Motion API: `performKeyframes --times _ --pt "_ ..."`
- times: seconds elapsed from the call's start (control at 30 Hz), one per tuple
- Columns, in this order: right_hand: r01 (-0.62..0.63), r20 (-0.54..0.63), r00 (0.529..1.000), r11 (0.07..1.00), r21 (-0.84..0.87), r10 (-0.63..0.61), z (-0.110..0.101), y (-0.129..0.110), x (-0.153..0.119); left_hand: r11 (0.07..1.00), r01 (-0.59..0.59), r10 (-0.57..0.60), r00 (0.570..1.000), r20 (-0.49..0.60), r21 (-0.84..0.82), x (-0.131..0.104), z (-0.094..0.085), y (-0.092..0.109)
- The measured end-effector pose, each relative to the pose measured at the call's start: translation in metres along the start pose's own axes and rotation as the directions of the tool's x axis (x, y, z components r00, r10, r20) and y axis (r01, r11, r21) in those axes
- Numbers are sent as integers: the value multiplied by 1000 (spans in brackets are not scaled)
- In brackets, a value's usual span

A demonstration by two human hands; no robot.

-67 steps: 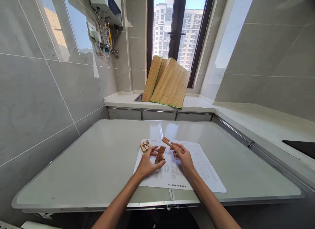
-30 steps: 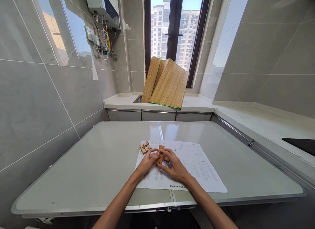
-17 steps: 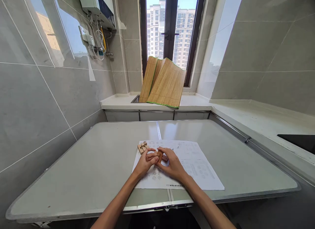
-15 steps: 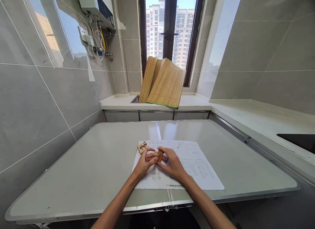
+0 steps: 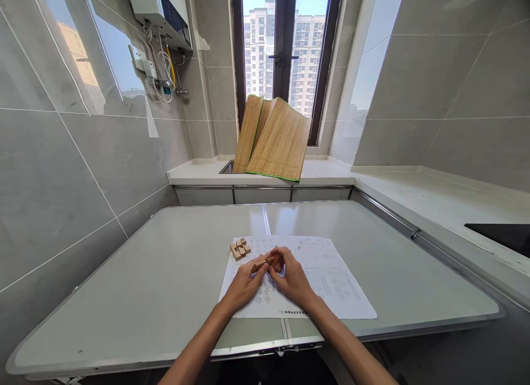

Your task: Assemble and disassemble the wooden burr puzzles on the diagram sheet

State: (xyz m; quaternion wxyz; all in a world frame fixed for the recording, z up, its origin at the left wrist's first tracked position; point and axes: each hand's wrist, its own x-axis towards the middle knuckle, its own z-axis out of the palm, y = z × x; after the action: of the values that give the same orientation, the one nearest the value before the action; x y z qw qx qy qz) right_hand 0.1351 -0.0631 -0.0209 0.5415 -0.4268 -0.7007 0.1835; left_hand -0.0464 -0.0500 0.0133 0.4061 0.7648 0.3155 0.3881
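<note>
Over the printed sheet, my left hand (image 5: pixel 247 280) and my right hand (image 5: pixel 292 274) meet with their fingertips together. Between them are small brown wooden pieces (image 5: pixel 275 262), mostly hidden by the fingers. Both hands are closed around these pieces; how they fit together I cannot make out. Beyond my left hand, a cluster of pale wooden blocks (image 5: pixel 240 249) rests on the upper left corner of the paper sheet (image 5: pixel 331 291). Small diagrams and text are printed on that sheet.
The sheet lies on a pale folding table (image 5: pixel 165 285) with a metal seam down its middle. Behind stands a white ledge (image 5: pixel 194 172) with a folded bamboo mat (image 5: pixel 281 142) under the window. A white counter (image 5: pixel 447 197) runs along the right, tiled wall on the left.
My left hand has shifted slightly down and away from the pale blocks, which show more fully now. The fingers have turned the brown wooden pieces and cover them more.
</note>
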Motion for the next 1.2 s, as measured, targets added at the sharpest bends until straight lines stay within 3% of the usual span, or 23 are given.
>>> performKeyframes --times 0.17,0.33,0.47,0.6,0.73,0.97,1.2 --pt "2 -3 1000 1000 2 -2 1 7 -1 999 15 -16 999 -51 -28 2 -4 0" --pt "-109 -179 979 992 -62 97 -5 15 1 988 151 -144 964 -224 12 5 -12 -14" --pt "-191 -278 946 980 -55 169 -7 20 2 948 272 -208 923 -323 166 5 -12 -22" --pt "-221 -287 938 974 -55 196 -7 29 4 898 155 -45 963 -264 412 4 -9 -25" --pt "-243 -274 941 959 -143 197 -7 38 4 835 110 24 972 -235 538 3 -8 -26" --pt "-248 -143 964 949 -193 223 -4 43 2 797 43 53 988 -142 602 3 -10 -31" --pt "-261 -125 963 936 -236 237 -2 47 1 815 -61 96 995 -31 576 0 -10 -30"
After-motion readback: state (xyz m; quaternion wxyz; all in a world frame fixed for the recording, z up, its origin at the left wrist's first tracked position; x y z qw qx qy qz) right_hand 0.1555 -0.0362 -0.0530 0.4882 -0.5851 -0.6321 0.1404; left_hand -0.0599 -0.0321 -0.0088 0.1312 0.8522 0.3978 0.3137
